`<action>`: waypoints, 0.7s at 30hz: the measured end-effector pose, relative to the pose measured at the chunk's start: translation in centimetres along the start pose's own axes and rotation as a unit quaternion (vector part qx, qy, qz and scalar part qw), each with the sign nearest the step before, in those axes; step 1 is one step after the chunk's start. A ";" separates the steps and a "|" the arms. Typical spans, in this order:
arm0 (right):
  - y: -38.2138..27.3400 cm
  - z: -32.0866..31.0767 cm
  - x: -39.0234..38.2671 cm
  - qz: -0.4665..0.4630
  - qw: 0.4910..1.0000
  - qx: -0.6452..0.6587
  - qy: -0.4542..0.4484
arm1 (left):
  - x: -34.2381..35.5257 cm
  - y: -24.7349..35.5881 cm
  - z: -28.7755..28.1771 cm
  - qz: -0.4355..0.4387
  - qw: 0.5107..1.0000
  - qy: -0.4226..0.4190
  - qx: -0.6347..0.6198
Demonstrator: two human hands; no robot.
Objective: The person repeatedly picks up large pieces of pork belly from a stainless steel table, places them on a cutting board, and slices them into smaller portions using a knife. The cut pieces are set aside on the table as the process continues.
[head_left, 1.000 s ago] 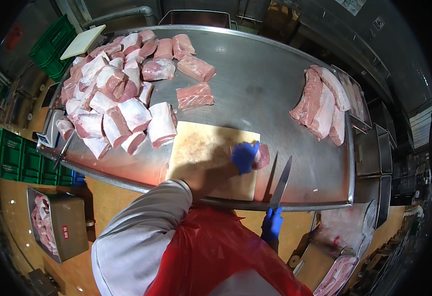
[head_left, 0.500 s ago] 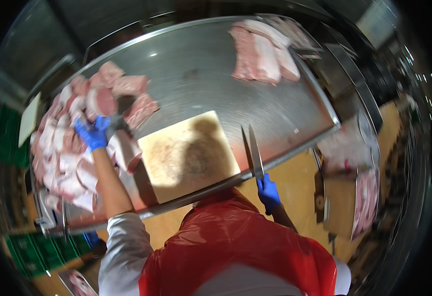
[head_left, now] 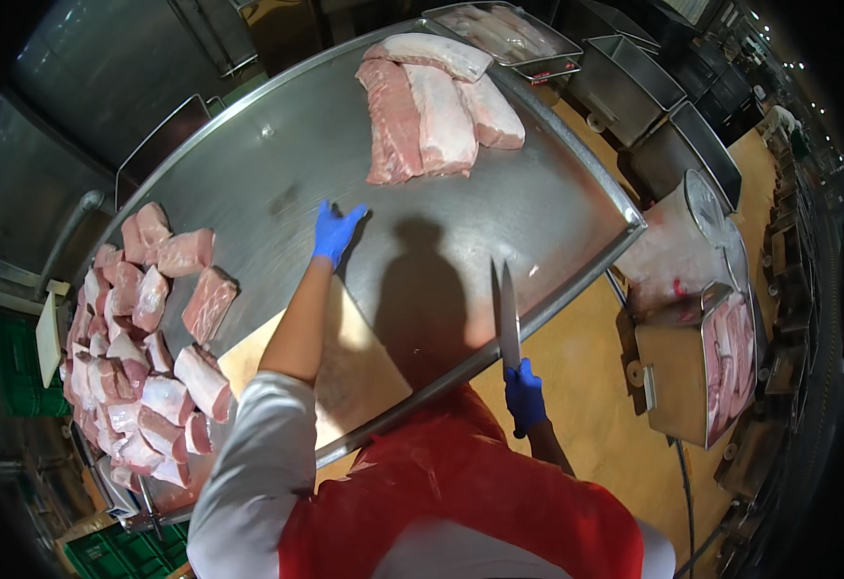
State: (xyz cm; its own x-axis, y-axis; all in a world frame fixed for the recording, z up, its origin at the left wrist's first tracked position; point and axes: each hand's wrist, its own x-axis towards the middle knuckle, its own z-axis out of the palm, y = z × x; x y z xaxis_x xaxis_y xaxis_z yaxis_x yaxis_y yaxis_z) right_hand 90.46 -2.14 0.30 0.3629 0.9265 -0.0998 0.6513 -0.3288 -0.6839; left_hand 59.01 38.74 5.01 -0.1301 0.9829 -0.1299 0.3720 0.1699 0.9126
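My left hand (head_left: 338,232), in a blue glove, reaches over the steel table with its fingers apart and nothing in it. Beyond it lie several long slabs of pale pink meat (head_left: 446,116), one resting across the tops of others. My right hand (head_left: 525,396), gloved in blue too, grips a knife (head_left: 509,314) by its handle at the table's near edge, blade pointing away from me. Under my left forearm lies a cream cutting board (head_left: 364,372), partly hidden by the arm. To the left, many cut chunks of meat (head_left: 142,386) are heaped together.
The steel table (head_left: 297,145) has a raised rim. Right of it stand a plastic-lined bin (head_left: 678,236) and a metal cart (head_left: 673,376) holding meat strips. A tray of meat (head_left: 499,29) sits past the far corner, near steel tubs (head_left: 625,82). Green crates (head_left: 128,552) are at lower left.
My left hand has left the meat chunks and swung right and away from me, toward the slabs. The view has turned to the right. My right hand still holds the knife.
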 end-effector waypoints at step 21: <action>7.2 -10.0 8.2 0.221 0.965 0.143 0.018 | 13.0 3.5 10.0 -0.147 0.986 -0.069 0.019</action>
State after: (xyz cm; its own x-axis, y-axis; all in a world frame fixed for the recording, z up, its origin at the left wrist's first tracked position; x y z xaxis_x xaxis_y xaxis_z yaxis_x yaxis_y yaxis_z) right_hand 104.77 1.23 1.82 0.5893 0.6992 -0.4048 0.2195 -0.6208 -0.7526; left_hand 67.82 52.83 2.61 -0.1116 0.8904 -0.4414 0.3720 0.4493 0.8123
